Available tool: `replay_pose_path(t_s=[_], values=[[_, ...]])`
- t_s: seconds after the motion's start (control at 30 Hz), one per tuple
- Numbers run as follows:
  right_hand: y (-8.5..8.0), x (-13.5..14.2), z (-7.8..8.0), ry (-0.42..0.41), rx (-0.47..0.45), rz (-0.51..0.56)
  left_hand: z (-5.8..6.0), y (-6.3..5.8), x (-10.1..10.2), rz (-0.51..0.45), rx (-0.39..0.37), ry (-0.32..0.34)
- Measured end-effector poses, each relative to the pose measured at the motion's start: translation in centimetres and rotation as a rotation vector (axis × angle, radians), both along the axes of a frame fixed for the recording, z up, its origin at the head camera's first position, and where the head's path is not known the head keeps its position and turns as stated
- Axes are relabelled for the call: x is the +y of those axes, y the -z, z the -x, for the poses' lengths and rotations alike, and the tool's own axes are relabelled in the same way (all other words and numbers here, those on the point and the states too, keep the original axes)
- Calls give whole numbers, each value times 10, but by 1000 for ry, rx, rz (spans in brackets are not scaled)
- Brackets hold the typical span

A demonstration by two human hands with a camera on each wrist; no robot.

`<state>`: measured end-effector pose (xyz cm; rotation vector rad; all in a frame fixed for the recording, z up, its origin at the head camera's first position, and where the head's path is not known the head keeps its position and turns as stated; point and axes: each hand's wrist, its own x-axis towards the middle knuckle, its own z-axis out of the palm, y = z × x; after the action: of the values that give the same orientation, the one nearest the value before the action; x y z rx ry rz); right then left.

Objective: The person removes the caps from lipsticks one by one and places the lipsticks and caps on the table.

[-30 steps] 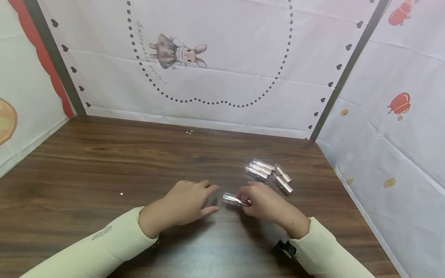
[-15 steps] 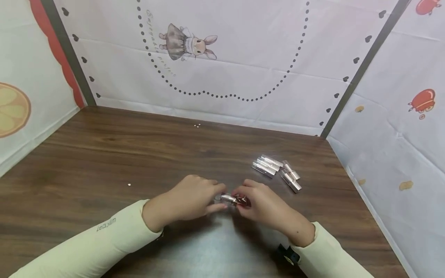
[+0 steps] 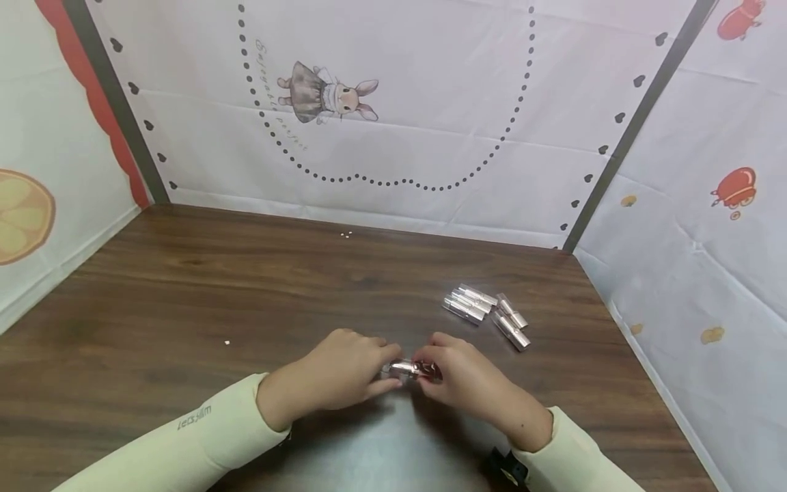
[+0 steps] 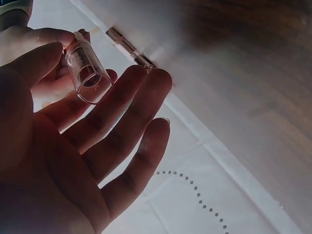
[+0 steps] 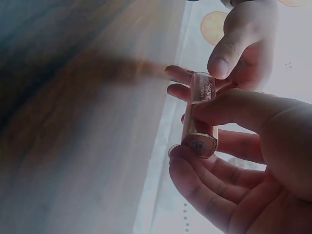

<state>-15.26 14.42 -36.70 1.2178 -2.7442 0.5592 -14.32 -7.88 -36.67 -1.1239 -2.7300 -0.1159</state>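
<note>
Between both hands, held level above the table, is a lipstick [image 3: 406, 369] with a clear cap and a shiny rose-gold base. My right hand [image 3: 470, 374] grips the base, thumb across its side and fingers beneath, as the right wrist view shows. The thumb and index finger of my left hand [image 3: 335, 372] pinch the clear cap [image 4: 89, 78], while the other left fingers extend loosely in the left wrist view. Printed lettering shows through the cap, and a round label [image 5: 199, 145] sits on the base's end.
Three similar lipsticks [image 3: 470, 304] lie side by side at the right of the wooden table [image 3: 246, 273], with two more [image 3: 512, 328] beside them. Tiny white bits [image 3: 346, 234] dot the back, and another white scrap [image 3: 227, 342] lies left. Printed cloth walls [image 3: 418, 102] enclose the table.
My left hand has moved right from an apart, open pose and taken the lipstick's cap end. The right hand keeps its grip on the base; the head view has shifted slightly.
</note>
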Motion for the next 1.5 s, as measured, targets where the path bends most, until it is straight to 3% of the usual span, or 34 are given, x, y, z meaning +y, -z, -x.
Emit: replay_pose_path(t_s=[0.1,0.33,0.57,0.77,1.13,1.5], values=[[-2,2,2,-1,3,-20,2,2,2,-1,7,6],[6,-2,-4,-10,-109,-20,2,16,1,-22,101,48],[11,-4,-9,-9,-24,-44,-2,18,2,-53,103,24],[12,-4,-12,-21,-5,-101,-7,20,5,-60,67,4],[4,3,-4,-1,66,-173,1,14,12,-33,170,7],[4,4,-9,4,81,-174,1,9,8,-27,101,14]])
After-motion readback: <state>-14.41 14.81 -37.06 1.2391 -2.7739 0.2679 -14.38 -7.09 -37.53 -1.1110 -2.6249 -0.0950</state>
